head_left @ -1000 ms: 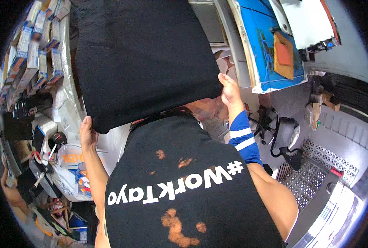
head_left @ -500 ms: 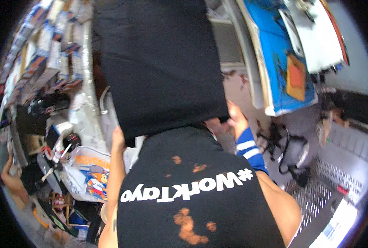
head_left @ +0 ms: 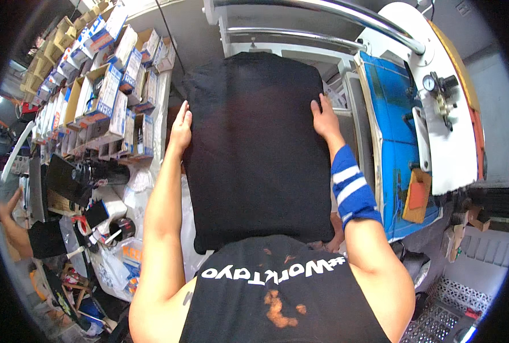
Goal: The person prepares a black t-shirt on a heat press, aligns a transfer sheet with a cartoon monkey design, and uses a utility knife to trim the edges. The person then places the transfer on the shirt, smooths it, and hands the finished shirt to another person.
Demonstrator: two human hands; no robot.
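Note:
A black garment (head_left: 257, 148) is spread out over a board in front of my body, its far end by a white metal frame (head_left: 231, 46). My left hand (head_left: 181, 127) rests along the garment's left edge, fingers stretched out. My right hand (head_left: 325, 119), above a blue-and-white striped sleeve, lies on the opposite edge with fingers extended, thumb side inward. Both hands touch the cloth without visibly gripping it. The board beneath is mostly hidden by the fabric.
Stacked small cartons (head_left: 106, 91) fill the left bench, with a black machine (head_left: 103, 171) and clutter below. On the right stand a blue padded panel (head_left: 380, 148) and white machinery (head_left: 443, 148) with a gauge (head_left: 430, 82). Another person's arm (head_left: 17, 231) shows at the far left.
The garment, held by its near corners earlier, now lies flattened farther down in view. My hands have moved forward along its sides and their fingers have straightened. The view has tilted forward.

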